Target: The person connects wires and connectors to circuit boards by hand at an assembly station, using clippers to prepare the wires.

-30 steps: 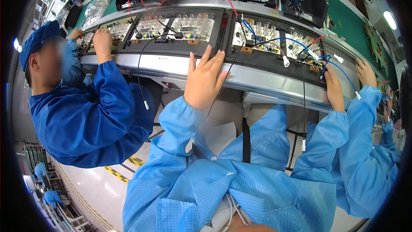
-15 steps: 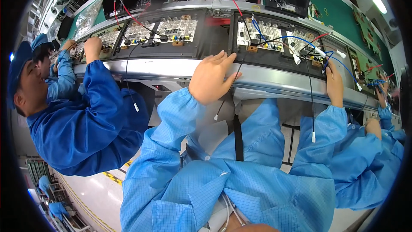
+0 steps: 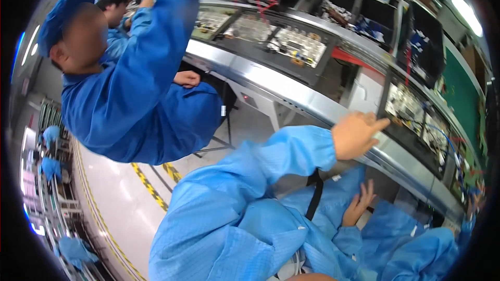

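Observation:
My left hand (image 3: 358,134) is stretched over the metal rail (image 3: 250,75) at the near-left corner of a black tray frame (image 3: 416,143). Its fingers point right with nothing held; whether the fingertips touch the frame is unclear. Inside the frame sit two white circuit boards: one board (image 3: 403,103) nearer my hand, and another board (image 3: 435,138) farther right, with a blue wire (image 3: 447,138) above it. Low over my lap, below the rail, my right hand (image 3: 358,204) is bare and its fingers are spread apart.
To the left, another black tray (image 3: 245,47) with white boards lies on the line. A co-worker in dark blue (image 3: 130,88) sits there, one arm raised. Black bins (image 3: 424,41) of wires stand behind. A red strip (image 3: 357,58) shows between the trays.
The view has swung left, so the trays appear farther right and tilted. My right hand has left the tray's right end and dropped to my lap. The co-worker's arm has risen.

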The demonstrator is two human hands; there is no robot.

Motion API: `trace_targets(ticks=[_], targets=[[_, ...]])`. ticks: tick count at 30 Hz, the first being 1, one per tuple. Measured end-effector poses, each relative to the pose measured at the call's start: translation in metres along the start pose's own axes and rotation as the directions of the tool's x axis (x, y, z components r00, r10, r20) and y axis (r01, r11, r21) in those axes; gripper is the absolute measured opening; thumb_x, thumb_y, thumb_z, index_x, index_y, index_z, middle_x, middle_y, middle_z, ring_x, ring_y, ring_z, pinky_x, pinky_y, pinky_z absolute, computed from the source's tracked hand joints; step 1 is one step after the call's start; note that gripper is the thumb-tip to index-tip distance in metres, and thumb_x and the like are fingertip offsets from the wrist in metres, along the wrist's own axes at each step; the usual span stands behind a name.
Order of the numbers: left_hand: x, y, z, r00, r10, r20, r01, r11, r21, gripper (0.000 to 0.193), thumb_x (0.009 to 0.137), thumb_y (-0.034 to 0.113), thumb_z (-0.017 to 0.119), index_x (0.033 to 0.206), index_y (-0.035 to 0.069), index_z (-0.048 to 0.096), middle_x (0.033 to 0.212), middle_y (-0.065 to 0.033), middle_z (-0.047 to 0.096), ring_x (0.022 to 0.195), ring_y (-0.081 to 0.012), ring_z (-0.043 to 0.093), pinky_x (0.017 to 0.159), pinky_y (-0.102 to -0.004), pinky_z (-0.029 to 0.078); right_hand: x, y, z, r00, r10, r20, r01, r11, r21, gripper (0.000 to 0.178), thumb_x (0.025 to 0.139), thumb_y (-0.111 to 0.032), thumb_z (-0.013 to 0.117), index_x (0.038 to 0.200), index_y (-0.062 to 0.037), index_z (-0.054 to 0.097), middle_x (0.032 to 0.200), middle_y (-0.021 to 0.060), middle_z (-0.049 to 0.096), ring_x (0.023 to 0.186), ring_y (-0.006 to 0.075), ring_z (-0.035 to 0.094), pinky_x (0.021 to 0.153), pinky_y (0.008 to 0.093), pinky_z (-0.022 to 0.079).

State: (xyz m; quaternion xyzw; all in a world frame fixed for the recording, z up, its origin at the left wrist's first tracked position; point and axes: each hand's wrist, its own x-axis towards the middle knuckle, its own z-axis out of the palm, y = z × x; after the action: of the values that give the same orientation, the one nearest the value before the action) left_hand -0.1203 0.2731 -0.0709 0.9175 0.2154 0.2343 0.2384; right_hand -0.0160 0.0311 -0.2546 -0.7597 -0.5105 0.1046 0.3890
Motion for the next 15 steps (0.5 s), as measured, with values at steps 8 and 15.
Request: trace_targets(ticks=[8, 15], targets=[[0.050, 0.006, 0.091, 0.995, 0.065, -0.082, -0.060, 0.996, 0.068, 0.059, 0.071, 0.016, 0.070, 0.125, 0.006, 0.049, 0.108, -0.0228, 0.057, 0.099, -0.0347, 0.056, 0.087, -0.0415, 0.042, 0.083, 0.045, 0.030, 0.867, -0.176, 0.466, 0.254, 0.961, -0.109, 0.040, 0.082, -0.015, 0.054, 0.121, -0.0055, 0.053, 0.133, 0.0133, 0.046, 0.129, 0.0333, 0.033, 0.105, 0.0575, 0.018], [0.061, -0.021, 0.124, 0.991, 0.120, -0.053, -0.117, 0.991, 0.059, 0.057, 0.072, 0.023, 0.069, 0.123, 0.007, 0.051, 0.113, -0.0213, 0.056, 0.110, -0.0311, 0.052, 0.090, -0.0389, 0.041, 0.115, 0.081, 0.086, 0.928, -0.181, 0.324, 0.207, 0.977, -0.046, 0.034, 0.081, -0.017, 0.057, 0.111, -0.0021, 0.057, 0.120, 0.0206, 0.053, 0.111, 0.0418, 0.046, 0.095, 0.0514, 0.033]])
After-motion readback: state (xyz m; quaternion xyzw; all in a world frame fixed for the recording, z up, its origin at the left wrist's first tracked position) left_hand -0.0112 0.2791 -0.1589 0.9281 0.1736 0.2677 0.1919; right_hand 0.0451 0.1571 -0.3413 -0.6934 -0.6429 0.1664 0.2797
